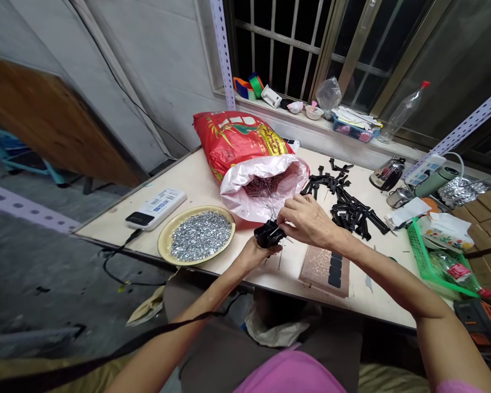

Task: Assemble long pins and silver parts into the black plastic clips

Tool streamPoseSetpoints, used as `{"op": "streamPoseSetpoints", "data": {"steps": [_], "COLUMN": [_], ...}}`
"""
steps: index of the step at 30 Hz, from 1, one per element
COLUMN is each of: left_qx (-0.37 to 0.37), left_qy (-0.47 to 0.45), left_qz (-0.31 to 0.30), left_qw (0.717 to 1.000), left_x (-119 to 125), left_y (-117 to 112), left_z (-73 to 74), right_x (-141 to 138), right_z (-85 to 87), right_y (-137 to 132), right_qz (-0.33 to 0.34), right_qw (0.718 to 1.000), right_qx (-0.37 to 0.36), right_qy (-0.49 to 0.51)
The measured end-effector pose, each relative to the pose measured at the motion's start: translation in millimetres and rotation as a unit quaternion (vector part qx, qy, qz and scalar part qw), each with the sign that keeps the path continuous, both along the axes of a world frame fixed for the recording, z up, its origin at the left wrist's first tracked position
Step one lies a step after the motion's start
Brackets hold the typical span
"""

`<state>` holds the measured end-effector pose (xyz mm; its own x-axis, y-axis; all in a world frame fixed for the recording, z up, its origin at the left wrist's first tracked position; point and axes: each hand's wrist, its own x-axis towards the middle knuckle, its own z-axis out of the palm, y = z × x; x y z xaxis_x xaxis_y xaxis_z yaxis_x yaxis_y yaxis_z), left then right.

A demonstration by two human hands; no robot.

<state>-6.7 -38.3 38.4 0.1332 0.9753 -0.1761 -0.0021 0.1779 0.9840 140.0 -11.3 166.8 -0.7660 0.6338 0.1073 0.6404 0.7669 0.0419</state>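
Observation:
My left hand (pixel 257 252) grips a small black plastic part (pixel 269 233) just above the table's front edge. My right hand (pixel 306 218) is curled over the same part from the right, its fingers pinched at the part's top; something thin may be between them, too small to make out. Right behind my hands lies a red sack (pixel 237 136) with a white plastic liner (pixel 262 185), open toward me and showing thin metal pins inside. A pile of black plastic parts (pixel 347 204) is spread to the right of the sack.
A yellow plate (pixel 166 254) heaped with small silver pieces sits at the left, a white device (pixel 156 208) with a cable behind it. A brown pad (pixel 325 270) with black pieces lies at the front edge. A green basket (pixel 423 256), kettle (pixel 387 173) and clutter fill the right.

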Motion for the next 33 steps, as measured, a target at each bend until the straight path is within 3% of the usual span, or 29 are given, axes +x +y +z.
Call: {"op": "streamPoseSetpoints", "data": {"steps": [5,7,9,11,14,17,20,23,26,29,33], "left_qx": [0.019,0.021,0.024,0.022,0.007,0.006,0.011,0.018,0.022,0.031,0.036], "left_qy": [0.011,0.017,0.014,0.009,0.013,0.013,0.018,0.027,0.034,0.025,0.012], "left_qz": [0.011,0.021,0.040,0.071,0.104,0.110,0.115,0.122,0.131,0.109,0.063], "left_qw": [1.000,0.999,0.999,0.997,0.994,0.994,0.993,0.992,0.991,0.993,0.997], "left_x": [-2.8,-4.1,-6.3,-8.9,-11.3,-10.7,-10.0,-11.7,-13.3,-9.5,4.2], "left_y": [4.7,5.8,4.9,2.0,-3.0,-5.3,-4.9,-3.5,-1.8,0.0,2.3], "left_z": [-7.6,-5.8,-1.8,2.5,6.5,8.2,9.8,10.5,8.5,4.7,2.1], "right_x": [-12.0,-8.4,0.2,9.9,17.6,12.5,3.5,3.9,16.4,28.1,21.4], "right_z": [3.1,3.1,-3.2,-19.3,-57.5,-92.5,-107.9,-105.5,-92.2,-70.0,-37.8], "right_y": [0.1,6.3,14.9,21.9,23.0,16.3,11.6,10.3,9.1,6.7,-0.3], "right_qz": [0.027,0.042,0.013,-0.077,-0.225,-0.279,-0.305,-0.320,-0.321,-0.269,-0.137], "right_qw": [0.997,0.995,0.989,0.981,0.949,0.930,0.927,0.923,0.920,0.912,0.845], "right_qx": [-0.062,-0.090,-0.101,-0.120,-0.215,-0.239,-0.215,-0.211,-0.218,-0.200,-0.181], "right_qy": [-0.027,0.031,0.110,0.131,0.040,0.003,0.009,0.022,0.059,0.235,0.485]}}
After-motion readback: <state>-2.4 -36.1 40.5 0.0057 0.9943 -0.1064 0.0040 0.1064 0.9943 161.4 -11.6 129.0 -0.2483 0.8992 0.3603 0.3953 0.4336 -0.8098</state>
